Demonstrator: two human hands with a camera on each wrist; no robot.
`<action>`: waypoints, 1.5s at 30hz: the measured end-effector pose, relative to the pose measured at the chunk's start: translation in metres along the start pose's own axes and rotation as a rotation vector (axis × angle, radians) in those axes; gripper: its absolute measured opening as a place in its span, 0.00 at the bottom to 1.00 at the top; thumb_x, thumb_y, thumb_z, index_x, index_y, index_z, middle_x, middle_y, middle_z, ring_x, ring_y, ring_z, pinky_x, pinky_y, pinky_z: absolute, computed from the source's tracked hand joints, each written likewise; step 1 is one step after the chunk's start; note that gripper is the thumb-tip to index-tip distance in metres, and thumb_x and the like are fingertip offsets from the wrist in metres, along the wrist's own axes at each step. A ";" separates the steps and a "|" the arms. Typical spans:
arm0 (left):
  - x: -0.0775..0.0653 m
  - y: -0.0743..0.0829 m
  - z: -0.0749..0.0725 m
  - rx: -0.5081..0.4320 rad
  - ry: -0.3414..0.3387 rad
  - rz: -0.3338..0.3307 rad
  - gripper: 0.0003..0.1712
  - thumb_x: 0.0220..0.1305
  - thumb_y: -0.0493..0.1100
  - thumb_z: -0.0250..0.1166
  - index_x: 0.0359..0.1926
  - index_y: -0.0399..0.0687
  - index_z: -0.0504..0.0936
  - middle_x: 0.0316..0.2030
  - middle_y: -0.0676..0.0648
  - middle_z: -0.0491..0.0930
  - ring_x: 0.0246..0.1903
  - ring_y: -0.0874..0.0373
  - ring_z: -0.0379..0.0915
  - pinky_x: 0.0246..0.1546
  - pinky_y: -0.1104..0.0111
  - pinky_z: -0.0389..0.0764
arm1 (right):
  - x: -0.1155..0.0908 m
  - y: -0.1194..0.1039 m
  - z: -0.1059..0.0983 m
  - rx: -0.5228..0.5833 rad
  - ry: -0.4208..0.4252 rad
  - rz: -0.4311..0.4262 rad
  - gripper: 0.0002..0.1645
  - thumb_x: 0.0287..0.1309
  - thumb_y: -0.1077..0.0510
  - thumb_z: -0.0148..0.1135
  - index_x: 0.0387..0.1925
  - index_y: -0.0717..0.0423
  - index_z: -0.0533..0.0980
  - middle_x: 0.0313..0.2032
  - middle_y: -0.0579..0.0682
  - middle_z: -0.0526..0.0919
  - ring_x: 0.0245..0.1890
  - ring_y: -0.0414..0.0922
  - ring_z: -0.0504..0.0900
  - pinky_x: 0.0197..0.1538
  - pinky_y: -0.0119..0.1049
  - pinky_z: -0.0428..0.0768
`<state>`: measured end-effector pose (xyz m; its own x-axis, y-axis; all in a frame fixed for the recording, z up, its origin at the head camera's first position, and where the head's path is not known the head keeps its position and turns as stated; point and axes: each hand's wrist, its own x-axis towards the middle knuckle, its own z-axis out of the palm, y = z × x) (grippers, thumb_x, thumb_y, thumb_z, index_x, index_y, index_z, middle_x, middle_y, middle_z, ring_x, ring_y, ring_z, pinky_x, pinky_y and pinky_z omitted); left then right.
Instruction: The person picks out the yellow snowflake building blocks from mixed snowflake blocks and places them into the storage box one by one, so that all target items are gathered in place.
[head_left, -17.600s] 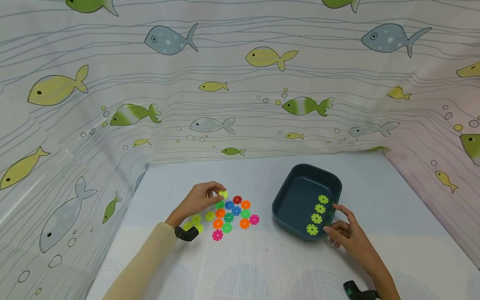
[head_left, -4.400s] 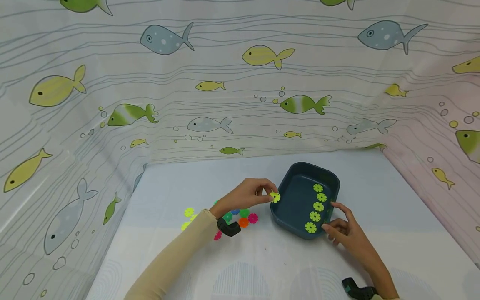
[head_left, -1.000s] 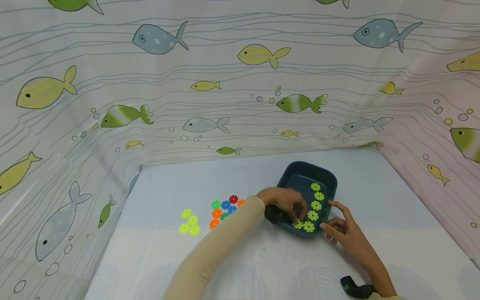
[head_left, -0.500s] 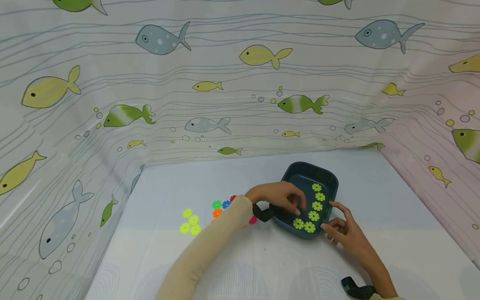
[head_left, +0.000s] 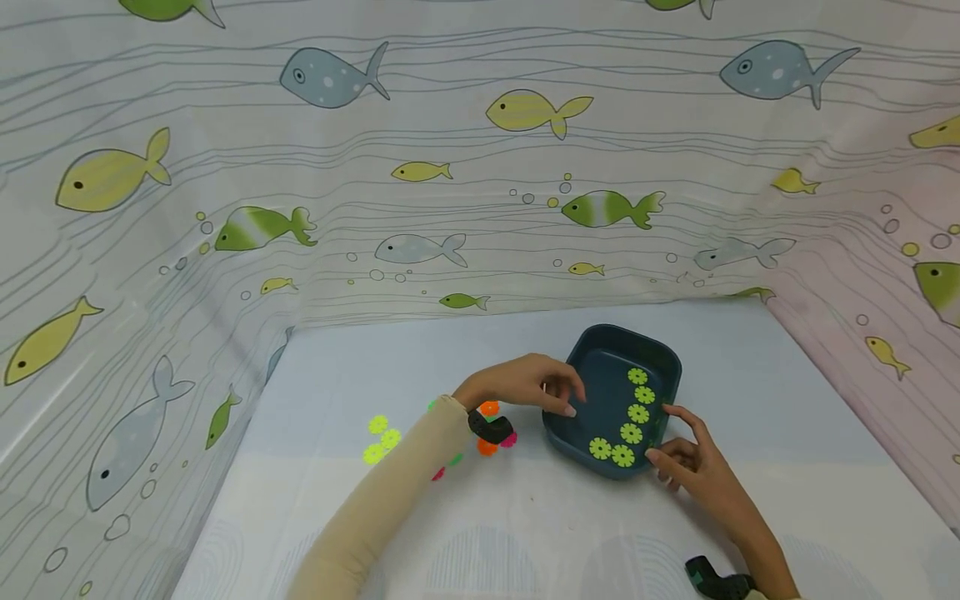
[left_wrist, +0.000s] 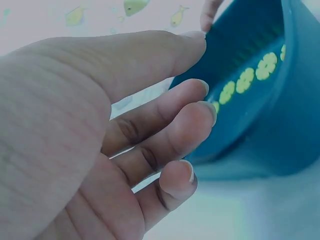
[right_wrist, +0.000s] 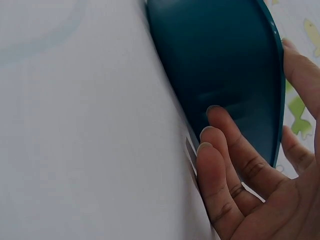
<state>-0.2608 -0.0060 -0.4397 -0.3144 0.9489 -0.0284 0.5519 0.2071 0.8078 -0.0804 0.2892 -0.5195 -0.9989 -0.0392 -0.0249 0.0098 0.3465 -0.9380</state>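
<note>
My left hand hovers over the left rim of a dark blue tray, its fingers loosely bent and nothing between them. The left wrist view shows thumb and fingertips apart, with the tray behind them. Inside the tray, several yellow-green slotted plastic discs form an L-shaped line along the right side and near corner. My right hand holds the tray's right wall. In the right wrist view, fingers rest against the outer wall while another digit reaches the rim.
On the white table, left of the tray, lie loose yellow discs. Orange discs and other colours lie closer to the tray, partly hidden by the left sleeve. A fish-print curtain surrounds the table.
Over these frames, the row of yellow discs in the tray has grown. My left hand brought one to the near edge, let go and drew back leftward. My right hand stays on the tray.
</note>
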 end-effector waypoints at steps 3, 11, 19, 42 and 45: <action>-0.013 -0.003 0.000 -0.008 0.023 -0.037 0.16 0.69 0.48 0.70 0.55 0.49 0.83 0.36 0.55 0.82 0.35 0.58 0.78 0.39 0.68 0.80 | 0.000 0.001 0.000 -0.003 -0.001 -0.003 0.48 0.71 0.53 0.66 0.80 0.44 0.47 0.38 0.59 0.85 0.31 0.51 0.83 0.31 0.42 0.83; -0.049 -0.014 -0.003 0.020 0.093 -0.123 0.16 0.70 0.49 0.69 0.56 0.51 0.84 0.36 0.55 0.83 0.35 0.58 0.80 0.40 0.66 0.82 | 0.000 0.000 0.000 -0.001 -0.005 -0.006 0.48 0.71 0.53 0.65 0.80 0.45 0.47 0.38 0.59 0.85 0.31 0.51 0.83 0.31 0.43 0.83; -0.082 -0.027 -0.007 0.027 0.156 -0.162 0.16 0.72 0.48 0.67 0.56 0.49 0.84 0.36 0.55 0.84 0.34 0.55 0.80 0.38 0.64 0.81 | -0.001 -0.001 -0.001 -0.002 -0.007 -0.010 0.48 0.71 0.54 0.65 0.80 0.45 0.46 0.38 0.60 0.85 0.31 0.51 0.83 0.31 0.43 0.83; -0.197 -0.067 -0.005 0.033 0.337 -0.366 0.11 0.71 0.43 0.67 0.53 0.54 0.85 0.38 0.53 0.83 0.36 0.53 0.76 0.36 0.65 0.78 | 0.002 0.002 0.001 0.008 -0.013 -0.010 0.48 0.71 0.54 0.65 0.80 0.44 0.47 0.38 0.58 0.85 0.32 0.51 0.84 0.32 0.43 0.83; -0.207 -0.070 -0.007 0.051 0.364 -0.387 0.11 0.70 0.43 0.68 0.52 0.55 0.86 0.38 0.53 0.82 0.35 0.53 0.75 0.35 0.66 0.77 | 0.001 0.001 0.000 0.008 -0.008 -0.010 0.48 0.71 0.54 0.65 0.80 0.45 0.47 0.38 0.58 0.85 0.32 0.51 0.84 0.32 0.43 0.83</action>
<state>-0.2402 -0.2184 -0.4864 -0.7454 0.6582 -0.1054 0.3760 0.5458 0.7488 -0.0818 0.2899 -0.5208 -0.9986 -0.0497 -0.0185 0.0006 0.3390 -0.9408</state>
